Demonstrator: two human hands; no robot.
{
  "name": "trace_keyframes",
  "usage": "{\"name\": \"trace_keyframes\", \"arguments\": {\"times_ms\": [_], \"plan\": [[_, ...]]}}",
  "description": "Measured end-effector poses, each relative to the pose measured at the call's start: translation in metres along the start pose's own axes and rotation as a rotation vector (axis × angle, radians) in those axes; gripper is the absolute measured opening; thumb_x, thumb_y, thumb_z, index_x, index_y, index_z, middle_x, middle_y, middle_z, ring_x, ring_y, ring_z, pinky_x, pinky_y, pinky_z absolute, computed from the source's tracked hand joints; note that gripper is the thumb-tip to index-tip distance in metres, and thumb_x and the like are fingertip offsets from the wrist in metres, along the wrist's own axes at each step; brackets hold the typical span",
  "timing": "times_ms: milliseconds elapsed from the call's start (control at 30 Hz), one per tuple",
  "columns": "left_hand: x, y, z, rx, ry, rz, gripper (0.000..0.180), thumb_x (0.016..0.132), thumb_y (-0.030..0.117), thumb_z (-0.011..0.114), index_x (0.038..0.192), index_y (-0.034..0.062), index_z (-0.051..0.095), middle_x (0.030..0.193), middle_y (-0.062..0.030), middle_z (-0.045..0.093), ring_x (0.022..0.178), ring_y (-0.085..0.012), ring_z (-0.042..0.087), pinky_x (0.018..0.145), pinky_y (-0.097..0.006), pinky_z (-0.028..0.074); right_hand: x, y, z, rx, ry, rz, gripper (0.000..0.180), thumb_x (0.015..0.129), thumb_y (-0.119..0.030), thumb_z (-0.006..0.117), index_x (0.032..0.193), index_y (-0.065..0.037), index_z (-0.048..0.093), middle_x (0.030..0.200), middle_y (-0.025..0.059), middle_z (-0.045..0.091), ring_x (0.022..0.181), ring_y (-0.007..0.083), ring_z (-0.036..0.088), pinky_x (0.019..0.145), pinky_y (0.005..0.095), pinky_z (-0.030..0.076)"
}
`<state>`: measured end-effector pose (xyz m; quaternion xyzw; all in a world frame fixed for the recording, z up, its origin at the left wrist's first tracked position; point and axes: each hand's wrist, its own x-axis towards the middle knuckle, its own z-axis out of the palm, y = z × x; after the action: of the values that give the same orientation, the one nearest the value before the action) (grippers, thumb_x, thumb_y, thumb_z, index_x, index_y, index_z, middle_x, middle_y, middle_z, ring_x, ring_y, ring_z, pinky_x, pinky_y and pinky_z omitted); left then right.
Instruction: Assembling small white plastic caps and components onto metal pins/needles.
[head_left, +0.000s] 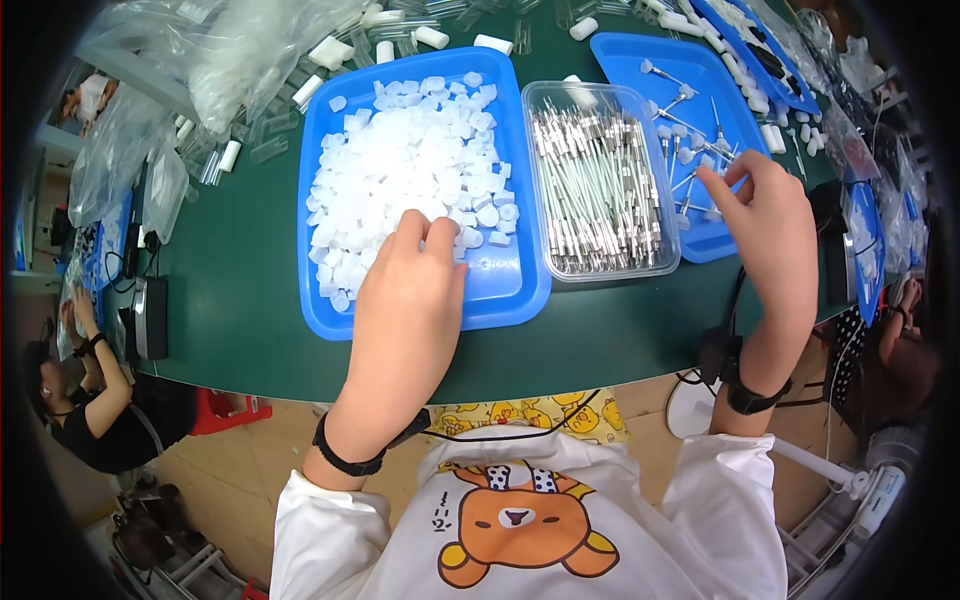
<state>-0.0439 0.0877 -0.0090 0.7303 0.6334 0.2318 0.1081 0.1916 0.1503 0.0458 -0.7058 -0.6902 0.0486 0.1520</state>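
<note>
My left hand (408, 295) reaches into the left blue tray (500, 290), its fingers bent down among a heap of small white plastic caps (400, 150). Its fingertips are partly hidden, so what they grip is not visible. Over the right blue tray (625, 60) is my right hand (770, 215), thumb and fingers drawn together; anything between them is too small to tell. Thin metal-stemmed pieces with white caps (690, 140) lie scattered in that tray below the fingers. Between the trays stands a clear plastic box (610, 272) packed with slim green-and-silver rods (600, 190).
Clear tubes and white cylinders (430, 38) lie loose along the table's far side, beside plastic bags (240, 60). Another blue tray (765, 50) is at the far right. A dark device (150, 318) stands at the left edge. Another person (95, 390) works at left.
</note>
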Motion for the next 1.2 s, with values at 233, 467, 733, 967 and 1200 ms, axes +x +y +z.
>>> {"name": "trace_keyframes", "arguments": {"times_ms": [233, 467, 733, 967, 1200], "plan": [[-0.005, -0.005, 0.011, -0.053, 0.049, -0.090, 0.016, 0.067, -0.002, 0.055, 0.080, -0.0026, 0.047, 0.074, -0.0121, 0.045, 0.061, -0.0239, 0.050, 0.055, -0.030, 0.041, -0.022, -0.038, 0.038, 0.344, -0.180, -0.433, 0.016, 0.064, -0.009, 0.060, 0.072, 0.003, 0.053, 0.060, 0.0104, 0.048, 0.051, 0.0177, 0.045, 0.049, 0.0270, 0.037], [-0.008, -0.010, 0.012, -0.222, 0.138, -0.143, 0.016, 0.063, -0.003, 0.060, 0.073, -0.0017, 0.048, 0.070, -0.0072, 0.046, 0.057, -0.0144, 0.048, 0.053, -0.024, 0.041, -0.023, -0.040, 0.049, 0.302, -0.218, -0.387, 0.011, 0.063, -0.005, 0.057, 0.069, 0.003, 0.051, 0.065, 0.0118, 0.051, 0.054, 0.0218, 0.048, 0.051, 0.0294, 0.039], [-0.016, 0.002, -0.007, -1.021, 0.166, -0.355, 0.014, 0.067, -0.005, 0.057, 0.079, -0.0010, 0.051, 0.084, -0.0060, 0.051, 0.069, -0.0094, 0.053, 0.061, -0.019, 0.043, -0.031, -0.052, 0.024, 0.826, -0.117, -0.101, 0.008, 0.068, -0.001, 0.056, 0.074, 0.002, 0.051, 0.067, 0.0053, 0.055, 0.057, 0.0091, 0.052, 0.051, 0.0197, 0.041], [-0.017, 0.005, -0.001, -0.958, 0.215, -0.261, 0.025, 0.064, -0.010, 0.057, 0.087, -0.0039, 0.051, 0.086, -0.0075, 0.052, 0.074, -0.0086, 0.051, 0.063, -0.017, 0.040, -0.066, -0.048, 0.021, 1.159, 0.025, -0.193, 0.016, 0.069, 0.009, 0.053, 0.083, 0.005, 0.047, 0.080, 0.0118, 0.054, 0.070, 0.0135, 0.055, 0.061, 0.0209, 0.045], [-0.035, 0.019, -0.012, -0.715, 0.228, 0.083, 0.027, 0.057, -0.013, 0.060, 0.081, -0.0020, 0.053, 0.084, -0.0090, 0.053, 0.076, -0.0139, 0.050, 0.064, -0.023, 0.040, -0.096, -0.044, 0.021, 1.366, -0.027, -0.333, 0.026, 0.067, 0.012, 0.050, 0.092, 0.007, 0.041, 0.079, 0.0190, 0.053, 0.069, 0.0223, 0.057, 0.062, 0.0290, 0.048]]}}
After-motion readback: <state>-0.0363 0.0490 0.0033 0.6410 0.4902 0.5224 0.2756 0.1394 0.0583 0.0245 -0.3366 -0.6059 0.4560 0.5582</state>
